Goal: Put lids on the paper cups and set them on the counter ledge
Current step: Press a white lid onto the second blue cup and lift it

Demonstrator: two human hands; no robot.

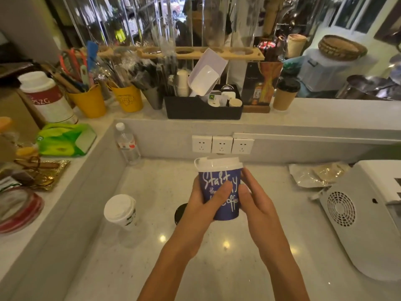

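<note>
- Head view: both forearms reach forward over the pale bench [152,268], holding a blue paper cup [221,192] lifted clear of its surface.
- Left hand [206,203] wraps the cup's near side, thumb laid across the printing; right hand [256,198] cups the opposite wall, fingers curled against it.
- A white lid [219,163] sits on the blue cup's rim, slightly tilted.
- White script on the cup reads "Start" and, lower down, "coffee"; the words between are hidden by the thumb.
- A second lidded cup [120,210], white, stands on the bench to the left, well apart from the hands.
- A dark round object [180,213] shows partly behind the left wrist; what it is cannot be told.
- On the raised counter ledge [325,114] beyond stands a brown cup with a black lid [286,94], beside a black organiser tray [201,110].
- Three wall sockets [222,144] sit below the ledge; a clear water bottle [127,144] stands in the corner and a white appliance [364,213] at right.
</note>
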